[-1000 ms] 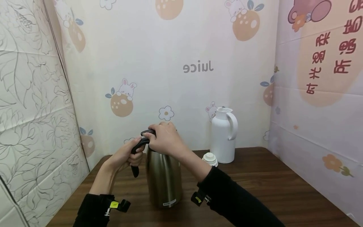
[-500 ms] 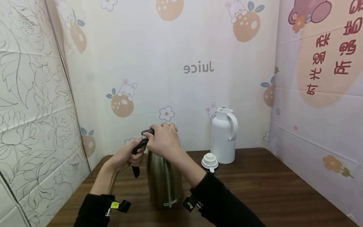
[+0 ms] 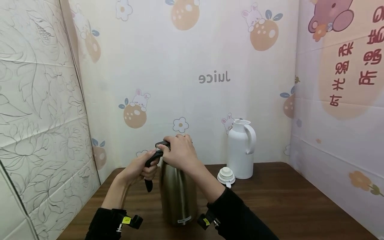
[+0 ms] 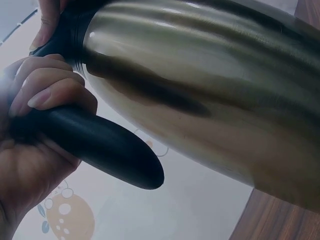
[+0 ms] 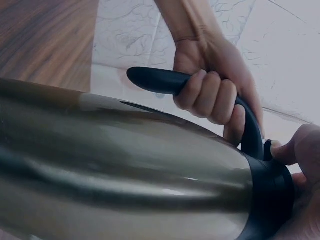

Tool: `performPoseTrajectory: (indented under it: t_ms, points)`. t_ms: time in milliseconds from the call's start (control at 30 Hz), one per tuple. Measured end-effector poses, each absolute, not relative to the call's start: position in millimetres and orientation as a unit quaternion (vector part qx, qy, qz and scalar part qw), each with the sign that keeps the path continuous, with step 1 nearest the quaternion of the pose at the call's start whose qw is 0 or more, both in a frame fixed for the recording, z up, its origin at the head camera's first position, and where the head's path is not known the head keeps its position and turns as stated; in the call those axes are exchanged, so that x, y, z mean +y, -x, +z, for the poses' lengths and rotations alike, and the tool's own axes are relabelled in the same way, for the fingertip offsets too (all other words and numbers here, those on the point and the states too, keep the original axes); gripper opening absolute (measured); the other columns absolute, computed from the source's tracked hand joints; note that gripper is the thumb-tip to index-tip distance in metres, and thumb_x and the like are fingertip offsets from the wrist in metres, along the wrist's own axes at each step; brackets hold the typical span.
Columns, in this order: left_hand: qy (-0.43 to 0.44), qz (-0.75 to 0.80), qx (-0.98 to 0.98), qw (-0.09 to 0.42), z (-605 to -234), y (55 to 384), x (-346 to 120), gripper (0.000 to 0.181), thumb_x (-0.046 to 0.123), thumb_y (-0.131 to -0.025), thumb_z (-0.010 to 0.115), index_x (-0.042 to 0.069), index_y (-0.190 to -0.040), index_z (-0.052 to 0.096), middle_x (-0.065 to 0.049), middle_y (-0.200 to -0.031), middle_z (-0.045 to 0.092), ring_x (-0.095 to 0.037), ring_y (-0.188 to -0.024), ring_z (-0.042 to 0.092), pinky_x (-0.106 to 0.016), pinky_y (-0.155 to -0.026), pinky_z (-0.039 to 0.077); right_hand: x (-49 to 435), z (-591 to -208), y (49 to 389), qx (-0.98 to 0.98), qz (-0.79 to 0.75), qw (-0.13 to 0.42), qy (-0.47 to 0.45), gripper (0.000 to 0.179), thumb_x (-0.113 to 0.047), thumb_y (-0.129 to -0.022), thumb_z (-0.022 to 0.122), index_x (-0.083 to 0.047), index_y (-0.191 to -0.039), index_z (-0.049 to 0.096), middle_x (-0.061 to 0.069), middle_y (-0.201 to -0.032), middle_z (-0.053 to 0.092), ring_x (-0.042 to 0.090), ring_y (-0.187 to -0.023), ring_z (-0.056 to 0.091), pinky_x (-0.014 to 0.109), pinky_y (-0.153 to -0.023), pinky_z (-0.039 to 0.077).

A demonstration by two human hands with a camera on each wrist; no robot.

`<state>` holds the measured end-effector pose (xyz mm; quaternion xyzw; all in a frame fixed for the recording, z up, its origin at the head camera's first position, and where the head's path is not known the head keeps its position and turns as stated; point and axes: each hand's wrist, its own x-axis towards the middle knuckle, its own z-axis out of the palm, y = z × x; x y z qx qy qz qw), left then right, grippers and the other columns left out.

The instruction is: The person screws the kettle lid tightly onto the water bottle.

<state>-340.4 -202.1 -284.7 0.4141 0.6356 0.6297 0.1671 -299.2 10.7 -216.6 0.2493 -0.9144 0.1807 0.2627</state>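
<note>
A gold metal vacuum jug [image 3: 178, 196] with a black collar [image 5: 270, 195] stands upright on the table. Its black curved handle [image 4: 115, 150] points left, and my left hand [image 3: 138, 170] grips it with the fingers wrapped round. Over the top of the jug, my right hand [image 3: 181, 150] holds the black lid [image 3: 162, 144], thumb at the handle side and fingers across the top. Most of the lid is hidden under that hand. In the right wrist view the left hand's curled fingers [image 5: 207, 97] show on the handle.
A white jug [image 3: 240, 150] with its mouth uncovered stands at the back right of the brown wooden table [image 3: 270, 200]. Just in front of it lies a white stopper [image 3: 226, 176]. Printed cloth walls [image 3: 168, 66] enclose the back and sides.
My right wrist and forearm have swung left, uncovering the white stopper, while that hand stays on the lid. The left hand keeps its grip. The head view has shifted slightly.
</note>
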Motion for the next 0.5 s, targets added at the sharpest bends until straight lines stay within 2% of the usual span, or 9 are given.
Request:
performPoseTrajectory:
  t_ms: [167, 300, 400, 500]
  points:
    - [-0.414, 0.624, 0.643, 0.163, -287.6, 342.3, -199.0, 0.049, 0.044, -0.118, 0.020, 0.010, -0.089, 0.039, 0.013, -0.058, 0.035, -0.009, -0.046, 0.023, -0.035, -0.051, 0.017, 21.0, -218.3, 299.9, -0.914, 0.187, 0.252, -0.257, 0.046, -0.046, -0.109, 0.058, -0.017, -0.143, 0.067, 0.011, -0.112, 0.072, 0.029, -0.098, 0.060, 0.040, -0.090, 0.047]
    - [-0.409, 0.621, 0.650, 0.157, -287.4, 342.3, -199.8, 0.050, 0.046, -0.118, 0.020, 0.010, -0.088, 0.039, 0.014, -0.058, 0.036, -0.009, -0.046, 0.024, -0.040, -0.052, 0.014, 27.7, -224.2, 303.9, -0.905, 0.204, 0.253, -0.276, 0.051, -0.050, -0.109, 0.056, -0.021, -0.151, 0.060, 0.018, -0.138, 0.063, 0.037, -0.121, 0.058, 0.046, -0.094, 0.053]
    - [-0.403, 0.621, 0.654, 0.157, -287.1, 341.9, -200.8, 0.050, 0.048, -0.117, 0.021, 0.010, -0.089, 0.039, 0.015, -0.058, 0.038, -0.008, -0.046, 0.026, -0.038, -0.053, 0.016, 33.9, -232.1, 307.1, -0.887, 0.210, 0.276, -0.304, 0.053, -0.047, -0.109, 0.057, -0.018, -0.153, 0.057, 0.020, -0.154, 0.052, 0.040, -0.141, 0.050, 0.054, -0.106, 0.050]
    - [-0.401, 0.621, 0.655, 0.157, -285.6, 341.3, -201.5, 0.050, 0.047, -0.117, 0.021, 0.010, -0.089, 0.039, 0.015, -0.058, 0.038, -0.009, -0.047, 0.026, -0.034, -0.052, 0.019, 41.5, -241.9, 309.8, -0.856, 0.222, 0.327, -0.334, 0.053, -0.041, -0.107, 0.065, -0.011, -0.149, 0.060, 0.020, -0.154, 0.052, 0.038, -0.143, 0.049, 0.053, -0.108, 0.050]
